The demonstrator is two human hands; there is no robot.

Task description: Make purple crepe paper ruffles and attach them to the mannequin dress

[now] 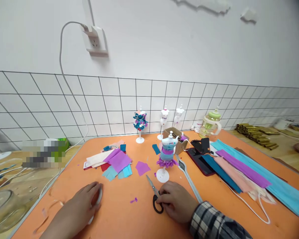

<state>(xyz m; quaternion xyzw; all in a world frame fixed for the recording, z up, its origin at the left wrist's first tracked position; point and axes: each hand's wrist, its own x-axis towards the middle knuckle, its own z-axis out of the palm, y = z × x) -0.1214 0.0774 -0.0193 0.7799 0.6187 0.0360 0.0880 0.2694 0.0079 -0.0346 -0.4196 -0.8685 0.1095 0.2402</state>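
Note:
My left hand [83, 205] is curled round a white, rounded, roll-like object [99, 196], mostly hidden under the palm, at the left of the orange mat. My right hand [176, 200] grips the black handles of scissors [154, 189], which lie on the mat with their blades pointing away from me. Just beyond them stands a small white mannequin [167, 156] dressed in blue and purple layers with a purple fringe. A cut purple paper piece [142, 168] lies left of the blade tips. Tiny purple scraps [134, 200] rest between my hands.
Purple and blue paper squares [118, 161] are piled at left centre. A decorated mannequin [140, 122] and two plainer ones stand by the tiled wall. At right are a cardboard box [181, 144], a dark phone [200, 161], long paper strips [241, 166] and a glass jug [210, 124].

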